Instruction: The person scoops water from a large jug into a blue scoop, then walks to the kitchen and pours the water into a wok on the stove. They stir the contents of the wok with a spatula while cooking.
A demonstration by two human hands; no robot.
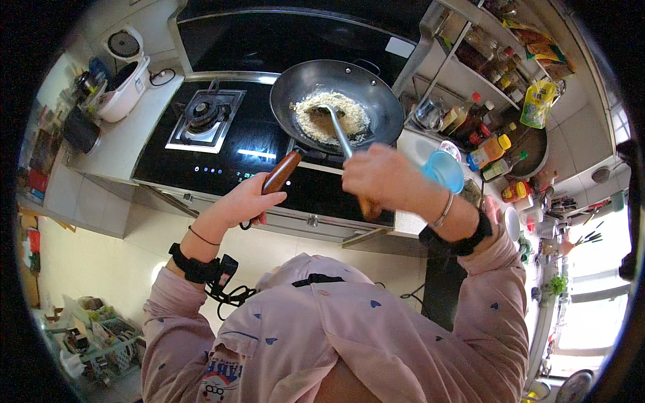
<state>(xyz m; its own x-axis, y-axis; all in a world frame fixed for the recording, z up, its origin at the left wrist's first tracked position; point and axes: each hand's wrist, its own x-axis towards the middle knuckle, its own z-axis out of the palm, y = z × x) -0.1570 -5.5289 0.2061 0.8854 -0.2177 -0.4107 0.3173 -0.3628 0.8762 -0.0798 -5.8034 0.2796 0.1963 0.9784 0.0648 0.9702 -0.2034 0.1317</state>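
A dark wok (375, 101) sits on the right side of a black glass gas hob (201, 156). Pale, grainy food that looks like rice (315, 128) lies in its bottom. My left hand (247, 201) is closed around the wok's brown wooden handle (282, 172). In my right hand (378, 176) is a metal spatula (338, 128) with a wooden grip, which pokes out below the fist. The spatula's head rests among the grains, partly covered by them. My right hand is slightly blurred.
Close to my right forearm stands a blue plastic cup (443, 171). Behind it are several sauce bottles (486, 151) and a rack (453, 60). At left are the bare burner (204, 113) and an open white rice cooker (126, 93). A basket (113, 352) stands on the floor.
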